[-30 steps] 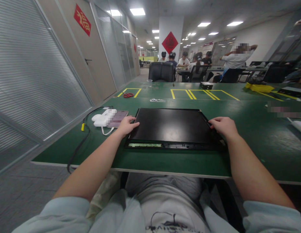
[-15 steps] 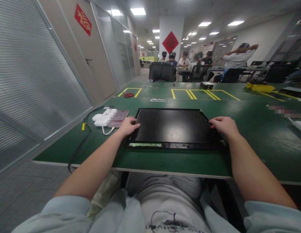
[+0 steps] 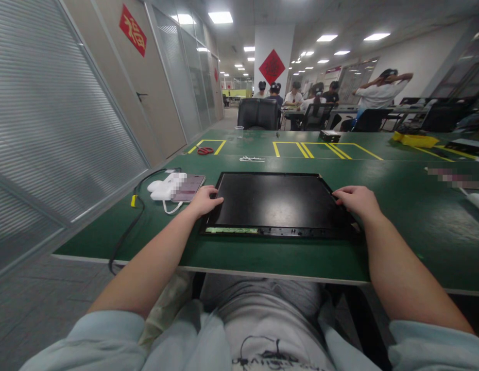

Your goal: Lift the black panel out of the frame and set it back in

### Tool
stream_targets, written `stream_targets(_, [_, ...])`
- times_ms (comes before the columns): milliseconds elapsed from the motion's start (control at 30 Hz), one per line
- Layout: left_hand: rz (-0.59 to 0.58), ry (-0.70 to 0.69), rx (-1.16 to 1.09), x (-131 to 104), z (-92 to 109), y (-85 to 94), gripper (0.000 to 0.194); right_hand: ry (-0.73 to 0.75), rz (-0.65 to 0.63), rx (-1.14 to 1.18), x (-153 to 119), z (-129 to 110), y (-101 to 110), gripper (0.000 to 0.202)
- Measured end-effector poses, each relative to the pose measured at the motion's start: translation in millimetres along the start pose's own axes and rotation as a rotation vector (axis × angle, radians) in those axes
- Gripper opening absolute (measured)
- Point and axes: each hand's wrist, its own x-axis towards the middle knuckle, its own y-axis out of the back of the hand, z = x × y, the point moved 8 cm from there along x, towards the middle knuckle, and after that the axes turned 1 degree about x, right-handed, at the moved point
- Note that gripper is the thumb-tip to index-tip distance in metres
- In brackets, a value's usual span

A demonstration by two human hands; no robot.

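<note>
A black display panel lies flat on the green table in front of me. Along its near edge runs a strip with a green circuit board at the left part. My left hand grips the panel's left edge, thumb on top and the other fingers over the outer side. At the right edge, my right hand pinches the frame between thumb and fingers. The undersides of both grips are hidden.
Left of the panel lie a phone, a white device with a short cable and a black cable. Beyond are red scissors, small white pieces, a clear cup and a black box. Several people sit farther back.
Both hands keep their hold and the panel stays in place. The view has shifted very slightly.
</note>
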Motion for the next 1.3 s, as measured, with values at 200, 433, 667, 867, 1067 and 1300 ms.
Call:
stream_targets(200, [-0.020, -0.003, -0.068, -2.4, 3.4, -1.7, 0.039, -0.012, 0.007, -0.012, -1.8, -1.5, 0.5, 0.023])
stream_targets(433, [0.007, -0.026, -0.213, -2.2, 4.0, -3.0, 0.060, -0.012, 0.010, -0.006, -2.9, -1.3, -0.1, 0.022])
stream_targets(667, [0.003, -0.032, -0.204, -2.7, 2.6, -1.8, 0.056, -0.020, 0.009, 0.019, -2.0, -0.8, -0.2, 0.022])
stream_targets(867, [-0.011, -0.049, -0.146, -3.8, 3.8, -1.0, 0.057, -0.037, 0.009, 0.069, -2.1, 0.1, -0.5, 0.023])
stream_targets(1067, [-0.033, -0.047, -0.143, -4.8, 6.2, -1.0, 0.058, -0.026, 0.004, 0.060, -3.3, -1.5, -0.4, 0.023])
stream_targets(1300, [-0.038, -0.041, -0.170, -6.3, 7.2, -0.1, 0.057, -0.022, -0.001, 0.049, -3.7, -2.4, -0.3, 0.022])
